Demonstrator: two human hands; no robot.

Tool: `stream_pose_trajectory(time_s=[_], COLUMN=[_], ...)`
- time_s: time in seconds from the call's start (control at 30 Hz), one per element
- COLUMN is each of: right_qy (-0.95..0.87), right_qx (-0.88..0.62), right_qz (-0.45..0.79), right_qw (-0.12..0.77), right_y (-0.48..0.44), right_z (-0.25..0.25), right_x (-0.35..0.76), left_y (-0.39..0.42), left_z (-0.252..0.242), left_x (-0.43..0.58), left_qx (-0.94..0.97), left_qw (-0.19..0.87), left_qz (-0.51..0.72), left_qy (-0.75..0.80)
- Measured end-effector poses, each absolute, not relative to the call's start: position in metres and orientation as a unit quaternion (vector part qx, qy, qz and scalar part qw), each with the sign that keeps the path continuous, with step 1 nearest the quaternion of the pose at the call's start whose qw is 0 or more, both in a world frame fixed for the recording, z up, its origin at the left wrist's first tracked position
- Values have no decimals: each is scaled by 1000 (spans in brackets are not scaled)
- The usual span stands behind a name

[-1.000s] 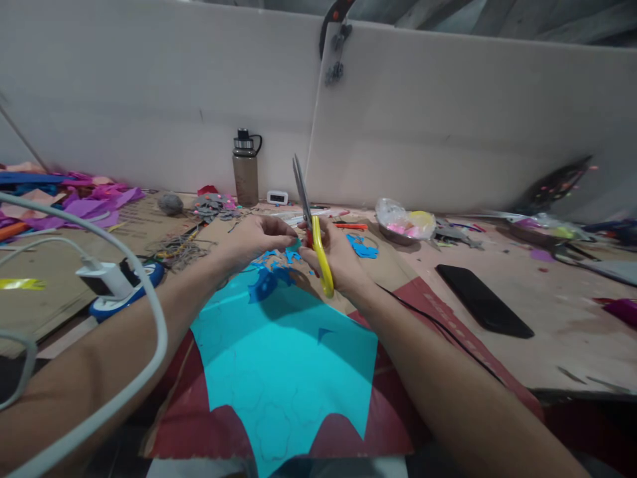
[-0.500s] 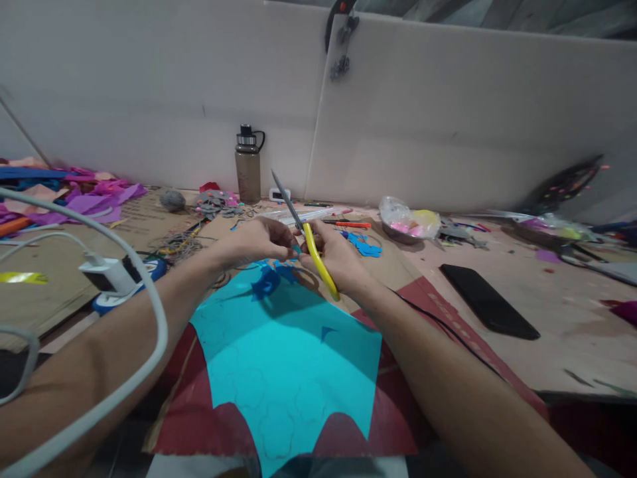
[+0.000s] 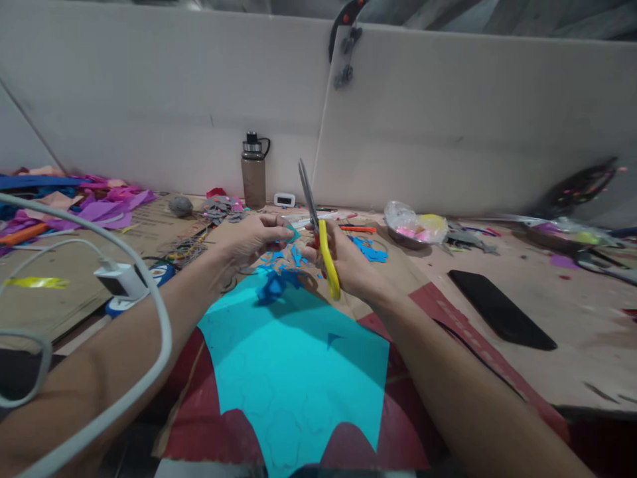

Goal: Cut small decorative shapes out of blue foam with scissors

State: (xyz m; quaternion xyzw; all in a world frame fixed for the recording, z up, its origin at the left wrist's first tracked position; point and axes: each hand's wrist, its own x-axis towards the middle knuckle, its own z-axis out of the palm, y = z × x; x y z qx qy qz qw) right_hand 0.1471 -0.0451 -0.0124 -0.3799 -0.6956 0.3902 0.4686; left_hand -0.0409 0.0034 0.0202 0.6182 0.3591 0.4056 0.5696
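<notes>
My left hand [image 3: 256, 240] pinches a small teal-blue piece of paper [image 3: 293, 233] between thumb and fingertips. Close by on the right, my right hand [image 3: 343, 259] is closed around the yellow handle of a pair of scissors [image 3: 326, 252], whose blades point up and slightly left. The blades are apart from the small piece. Below both hands lies a large turquoise sheet [image 3: 298, 372] with faint drawn outlines and cut edges. Blue paper scraps [image 3: 276, 285] are heaped on its far edge. More blue cut pieces [image 3: 371, 250] lie beyond my right hand.
A black phone [image 3: 500, 309] lies at the right. At the back stand a bottle [image 3: 254, 176] and a bowl with plastic-wrapped bits [image 3: 415, 229]. A white cable [image 3: 162, 332] loops across my left forearm beside a charger [image 3: 121, 279]. Coloured paper [image 3: 99, 206] is piled far left.
My hands have moved apart, and the small blue piece is now held by my left hand alone. The scissors have turned more upright. The view has shifted slightly.
</notes>
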Motion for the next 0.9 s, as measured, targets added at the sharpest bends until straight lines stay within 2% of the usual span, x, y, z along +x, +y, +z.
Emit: stream_pose_trajectory(time_s=[0.13, 0.27, 0.43, 0.57, 0.8, 0.9], right_qy=[-673, -679, -664, -693, -673, -638], right_qx=[-368, -371, -408, -415, -404, -399], right_qz=[450, 439, 408, 382, 434, 446], right_qw=[457, 456, 475, 450, 442, 484], right_y=[-48, -47, -44, -43, -47, -46], right_z=[-19, -28, -28, -24, -21, -26], right_x=[143, 139, 142, 145, 138, 133], left_y=[2, 2, 3, 6, 9, 6], left_z=[25, 21, 17, 17, 21, 23], left_x=[-40, -39, -39, -41, -40, -35], left_qx=[527, 460, 459, 464, 334, 286], left_qw=[627, 657, 646, 638, 686, 683], left_qz=[455, 502, 517, 525, 573, 595], left_qy=[349, 323, 323, 320, 301, 314])
